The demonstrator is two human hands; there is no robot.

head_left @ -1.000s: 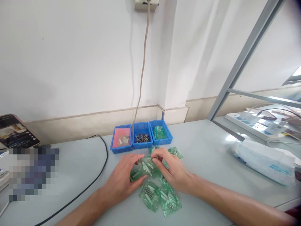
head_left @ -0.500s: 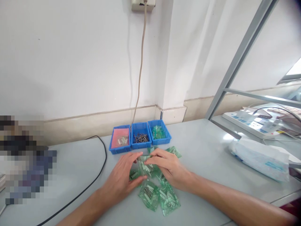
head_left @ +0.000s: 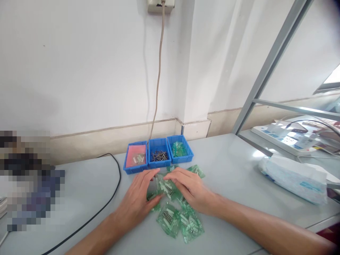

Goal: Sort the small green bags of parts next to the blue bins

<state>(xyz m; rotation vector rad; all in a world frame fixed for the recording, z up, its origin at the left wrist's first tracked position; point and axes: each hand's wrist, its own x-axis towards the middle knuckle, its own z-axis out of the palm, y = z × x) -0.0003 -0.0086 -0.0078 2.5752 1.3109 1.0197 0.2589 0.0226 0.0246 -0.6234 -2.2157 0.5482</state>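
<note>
Several green plastic bags with white and metal pieces lie in a loose group on the grey table. My right hand [head_left: 191, 187] pinches the top edge of one green bag [head_left: 165, 186] between thumb and fingers. At that bag's left side is my left hand [head_left: 138, 193], its thumb and fingers spread around the bag and another one under them. Nearer to me lie two more filled bags, a left one [head_left: 168, 220] and a right one [head_left: 190, 225]. Another bag [head_left: 196, 171] rests beyond my right hand.
Behind the hands stand three blue bins: one with pink material [head_left: 135, 171], one with screws [head_left: 159, 164], one with green bags [head_left: 182, 160]. A black cable [head_left: 98, 211] curves at left. A white packet [head_left: 293, 180] lies at right, near a metal frame [head_left: 271, 71].
My left thumb has drawn back a little to the left. The fingers of my right hand have come closer together on the bag's top edge.
</note>
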